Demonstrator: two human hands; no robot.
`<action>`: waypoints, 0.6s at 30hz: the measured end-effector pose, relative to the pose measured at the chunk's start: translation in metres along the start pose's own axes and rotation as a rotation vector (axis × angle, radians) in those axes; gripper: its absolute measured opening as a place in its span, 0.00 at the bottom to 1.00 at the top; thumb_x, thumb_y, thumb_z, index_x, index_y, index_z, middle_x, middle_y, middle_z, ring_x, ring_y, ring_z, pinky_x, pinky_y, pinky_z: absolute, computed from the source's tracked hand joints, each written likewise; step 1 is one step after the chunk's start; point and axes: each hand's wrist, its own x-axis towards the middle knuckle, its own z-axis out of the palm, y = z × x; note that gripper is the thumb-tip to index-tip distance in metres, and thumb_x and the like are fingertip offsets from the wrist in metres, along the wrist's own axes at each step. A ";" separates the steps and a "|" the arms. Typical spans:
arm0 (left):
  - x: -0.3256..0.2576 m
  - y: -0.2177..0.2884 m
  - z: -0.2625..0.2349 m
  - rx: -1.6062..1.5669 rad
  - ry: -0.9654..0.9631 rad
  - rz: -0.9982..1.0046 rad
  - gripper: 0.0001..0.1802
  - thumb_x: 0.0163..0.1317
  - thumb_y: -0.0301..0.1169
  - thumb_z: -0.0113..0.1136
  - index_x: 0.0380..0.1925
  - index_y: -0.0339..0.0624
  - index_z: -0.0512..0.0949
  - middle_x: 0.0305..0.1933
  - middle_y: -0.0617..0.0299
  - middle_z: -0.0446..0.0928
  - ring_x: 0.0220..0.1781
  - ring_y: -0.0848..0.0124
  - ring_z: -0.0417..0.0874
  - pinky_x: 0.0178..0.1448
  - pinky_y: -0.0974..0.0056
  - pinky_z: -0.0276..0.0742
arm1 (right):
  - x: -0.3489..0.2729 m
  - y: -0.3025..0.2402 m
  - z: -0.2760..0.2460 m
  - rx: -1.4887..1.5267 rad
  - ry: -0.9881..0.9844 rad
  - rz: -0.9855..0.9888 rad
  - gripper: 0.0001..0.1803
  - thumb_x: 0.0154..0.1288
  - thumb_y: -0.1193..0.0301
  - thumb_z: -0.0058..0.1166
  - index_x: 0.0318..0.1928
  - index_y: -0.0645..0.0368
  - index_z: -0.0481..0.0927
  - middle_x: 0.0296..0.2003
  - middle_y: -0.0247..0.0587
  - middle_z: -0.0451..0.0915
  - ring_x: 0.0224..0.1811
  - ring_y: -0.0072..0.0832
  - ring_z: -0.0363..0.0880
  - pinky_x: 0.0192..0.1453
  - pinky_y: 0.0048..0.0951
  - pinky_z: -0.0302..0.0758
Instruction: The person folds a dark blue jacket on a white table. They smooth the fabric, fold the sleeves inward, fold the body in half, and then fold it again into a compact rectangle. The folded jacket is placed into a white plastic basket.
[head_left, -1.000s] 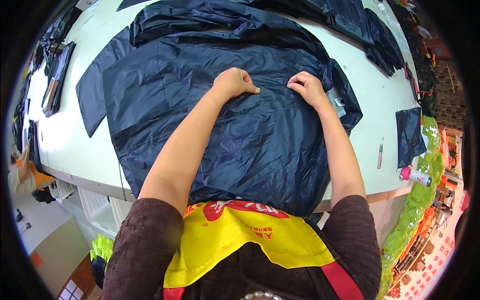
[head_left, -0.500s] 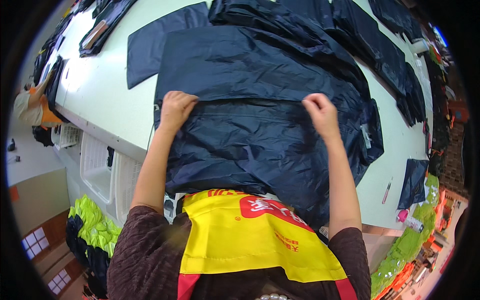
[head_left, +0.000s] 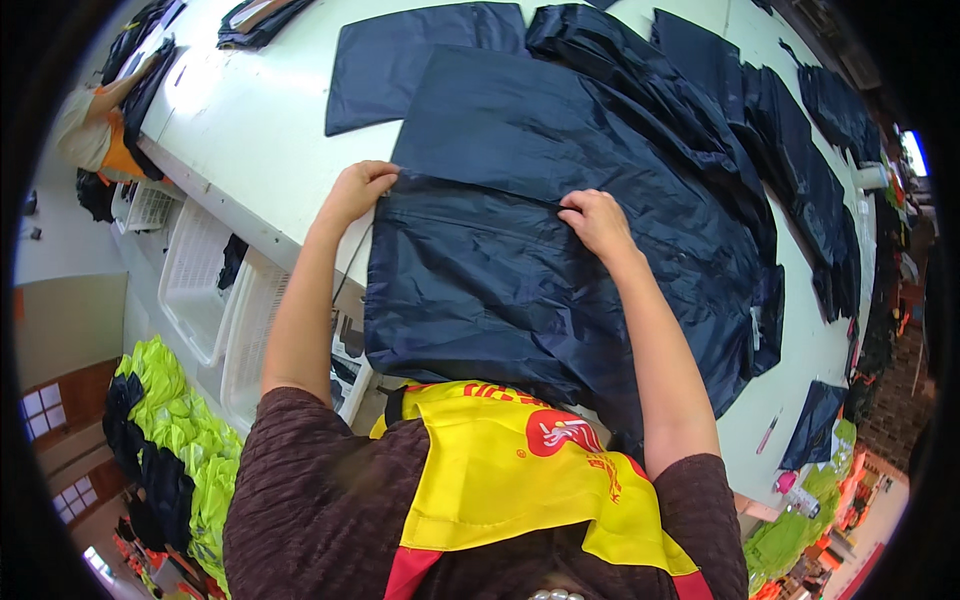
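A dark navy garment point(head_left: 490, 280) of thin, shiny, creased fabric lies spread on the white table before me. A folded edge crosses it from side to side, with a smoother upper panel point(head_left: 480, 110) lying above that line. My left hand point(head_left: 365, 190) is closed in a pinch on the garment's left border, at the end of this fold. Further right, my right hand point(head_left: 597, 222) has its thumb and fingers pinched on the same folded edge. The garment's lower part hangs over the near table edge against my yellow apron point(head_left: 500, 480).
More dark folded pieces point(head_left: 420, 65) lie beyond the garment and along the right side point(head_left: 800, 170). A seam-ripper-like tool point(head_left: 768, 435) and a bottle point(head_left: 798, 495) are at right. White baskets point(head_left: 205, 280) and lime fabric point(head_left: 170, 400) are at left. Another person's arm point(head_left: 115, 95) shows far left.
My view has turned, shifting the garment rightward. My left hand has moved out to the garment's left border. My right hand has come left along the fold, closer to the left one.
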 end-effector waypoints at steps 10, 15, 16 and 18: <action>-0.003 0.004 0.010 -0.182 -0.017 -0.130 0.15 0.56 0.33 0.64 0.39 0.33 0.81 0.33 0.58 0.81 0.36 0.72 0.78 0.44 0.68 0.73 | -0.005 0.002 -0.017 0.123 -0.055 0.145 0.11 0.57 0.67 0.58 0.40 0.58 0.83 0.36 0.49 0.82 0.41 0.44 0.80 0.48 0.37 0.75; 0.003 0.011 0.015 -0.056 0.092 -0.198 0.11 0.54 0.31 0.65 0.33 0.33 0.82 0.26 0.61 0.79 0.29 0.73 0.77 0.37 0.69 0.73 | 0.000 0.003 -0.019 0.166 -0.094 0.175 0.11 0.53 0.72 0.61 0.38 0.63 0.83 0.35 0.53 0.82 0.39 0.43 0.81 0.46 0.34 0.76; 0.006 0.014 0.011 -0.040 0.068 -0.213 0.11 0.54 0.32 0.66 0.32 0.33 0.82 0.26 0.61 0.79 0.28 0.73 0.77 0.36 0.69 0.73 | 0.001 0.002 -0.021 0.185 -0.115 0.205 0.11 0.53 0.72 0.62 0.37 0.63 0.83 0.35 0.53 0.82 0.39 0.42 0.82 0.46 0.34 0.76; 0.008 0.019 0.008 0.000 0.045 -0.243 0.11 0.53 0.32 0.67 0.30 0.33 0.82 0.24 0.61 0.79 0.27 0.73 0.77 0.35 0.69 0.73 | 0.005 -0.003 -0.027 0.195 -0.159 0.253 0.10 0.53 0.72 0.62 0.37 0.63 0.84 0.34 0.52 0.82 0.37 0.40 0.82 0.45 0.33 0.76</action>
